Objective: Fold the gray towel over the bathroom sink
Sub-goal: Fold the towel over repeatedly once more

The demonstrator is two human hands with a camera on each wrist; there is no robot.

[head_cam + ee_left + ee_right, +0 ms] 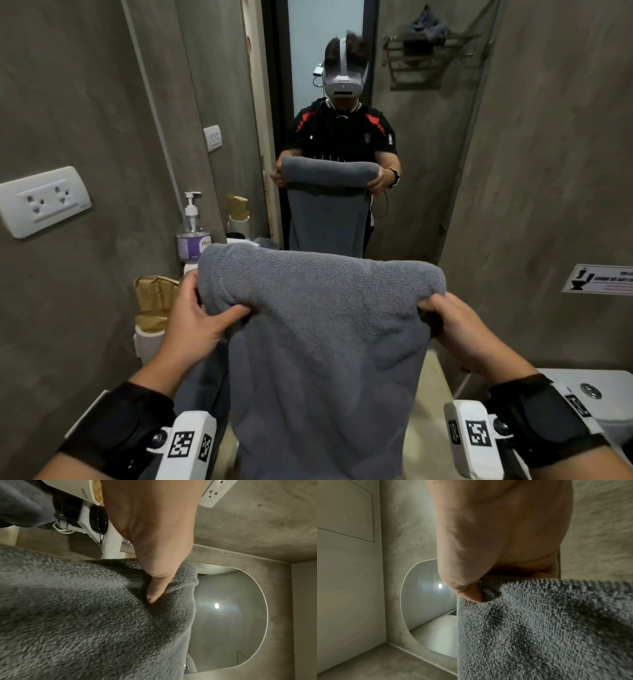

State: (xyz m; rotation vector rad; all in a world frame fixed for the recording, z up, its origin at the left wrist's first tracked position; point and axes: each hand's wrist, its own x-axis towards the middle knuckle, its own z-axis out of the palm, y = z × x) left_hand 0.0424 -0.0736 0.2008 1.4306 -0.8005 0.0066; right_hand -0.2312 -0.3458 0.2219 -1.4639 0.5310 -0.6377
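You stand in a gray concrete bathroom facing a mirror (325, 102), with a pump bottle (192, 233) and a wall socket (44, 202) off to your left. You hold the gray towel (318, 342) up in front of you, folded over at its top. Your left hand (195, 322) pinches the towel's left edge, and your right hand (455, 329) grips its right edge, the hands well apart.
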